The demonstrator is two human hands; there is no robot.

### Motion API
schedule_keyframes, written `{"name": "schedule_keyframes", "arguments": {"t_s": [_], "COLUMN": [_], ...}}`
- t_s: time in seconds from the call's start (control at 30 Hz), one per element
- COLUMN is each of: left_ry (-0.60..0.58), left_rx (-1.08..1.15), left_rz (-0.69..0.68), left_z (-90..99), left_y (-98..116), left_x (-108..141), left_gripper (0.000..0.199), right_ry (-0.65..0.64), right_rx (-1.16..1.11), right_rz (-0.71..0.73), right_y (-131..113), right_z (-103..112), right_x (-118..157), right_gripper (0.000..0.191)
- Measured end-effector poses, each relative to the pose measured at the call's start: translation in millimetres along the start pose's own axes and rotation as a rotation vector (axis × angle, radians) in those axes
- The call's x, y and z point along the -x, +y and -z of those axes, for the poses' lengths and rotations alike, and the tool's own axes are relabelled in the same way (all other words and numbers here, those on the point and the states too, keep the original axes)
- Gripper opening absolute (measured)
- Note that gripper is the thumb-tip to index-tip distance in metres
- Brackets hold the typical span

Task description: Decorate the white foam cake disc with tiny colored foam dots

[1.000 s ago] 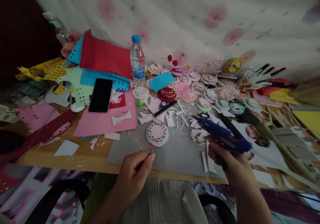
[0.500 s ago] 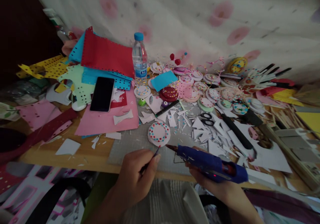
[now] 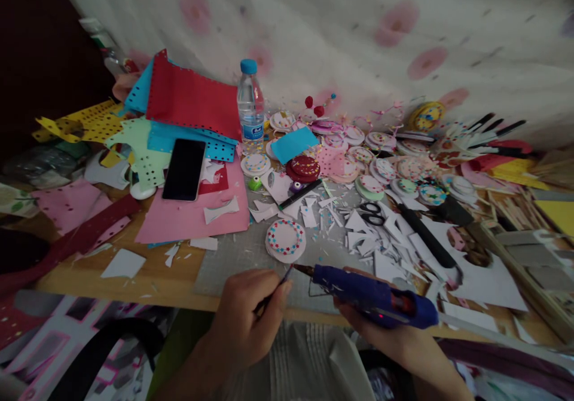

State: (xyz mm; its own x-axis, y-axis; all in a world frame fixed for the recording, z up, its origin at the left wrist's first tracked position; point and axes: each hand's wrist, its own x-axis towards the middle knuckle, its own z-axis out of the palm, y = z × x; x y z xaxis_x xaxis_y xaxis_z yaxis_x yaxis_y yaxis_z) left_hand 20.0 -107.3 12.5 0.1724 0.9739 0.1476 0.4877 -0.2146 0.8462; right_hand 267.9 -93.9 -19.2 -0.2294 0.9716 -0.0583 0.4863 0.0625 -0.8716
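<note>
My left hand (image 3: 249, 314) is closed around slim dark tweezers (image 3: 286, 275), a tiny red piece showing at the tip. The blue hot glue gun (image 3: 372, 296) sits in my right hand (image 3: 394, 338), its fingers wrapped around the handle, mostly hidden under the body. A small red light glows on the gun's side. Its nozzle points left and meets or nearly meets the tweezer tip. Just above both tips, a round white layered disc (image 3: 285, 239) lies flat on the grey cutting mat (image 3: 219, 275), ringed with small red and blue stars.
White paper scraps (image 3: 359, 239), scissors (image 3: 372, 214) and a black-handled tool (image 3: 426, 233) lie to the right. Behind are several decorated discs (image 3: 304, 167) and a water bottle (image 3: 250, 108). At left, a phone (image 3: 184, 169) rests on pink sheets (image 3: 224, 219).
The glue gun has shifted slightly left and down. My left hand has moved a little right, bringing the tweezer tip below the disc's edge and close to the nozzle.
</note>
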Motion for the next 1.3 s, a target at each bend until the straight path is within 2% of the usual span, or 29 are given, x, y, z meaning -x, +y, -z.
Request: {"name": "schedule_keyframes", "arguments": {"t_s": [0.17,0.47,0.57,0.7,0.87,1.07,1.3], "left_ry": [-0.004,-0.017,-0.012,-0.009,0.022,0.025,0.022], "left_rx": [-0.002,-0.008,-0.01,-0.008,-0.012,-0.043,-0.054], "left_rz": [0.001,0.01,0.003,-0.002,-0.04,-0.054,-0.065], "left_z": [-0.5,-0.1,-1.0,-2.1,-2.4,-2.6,-2.0], "left_y": [0,-2,-2,-3,-5,-5,-3], "left_x": [0,1,2,1,3,1,-2], "left_gripper": [0.037,0.038,0.037,0.037,0.036,0.037,0.037], "right_ry": [-0.08,0.056,0.015,0.04,-0.046,0.06,0.085], "right_rx": [0.088,0.02,0.044,0.084,0.105,0.011,0.02], "right_rz": [0.074,-0.018,0.006,0.021,0.012,-0.044,-0.065], "right_y": [-6,-9,-10,-10,-3,-10,-16], "right_z": [5,-5,-3,0,3,-3,-3], "right_x": [-4,4,3,1,-2,1,-1], "right_gripper": [0.039,0.047,0.046,0.045,0.047,0.047,0.043]}}
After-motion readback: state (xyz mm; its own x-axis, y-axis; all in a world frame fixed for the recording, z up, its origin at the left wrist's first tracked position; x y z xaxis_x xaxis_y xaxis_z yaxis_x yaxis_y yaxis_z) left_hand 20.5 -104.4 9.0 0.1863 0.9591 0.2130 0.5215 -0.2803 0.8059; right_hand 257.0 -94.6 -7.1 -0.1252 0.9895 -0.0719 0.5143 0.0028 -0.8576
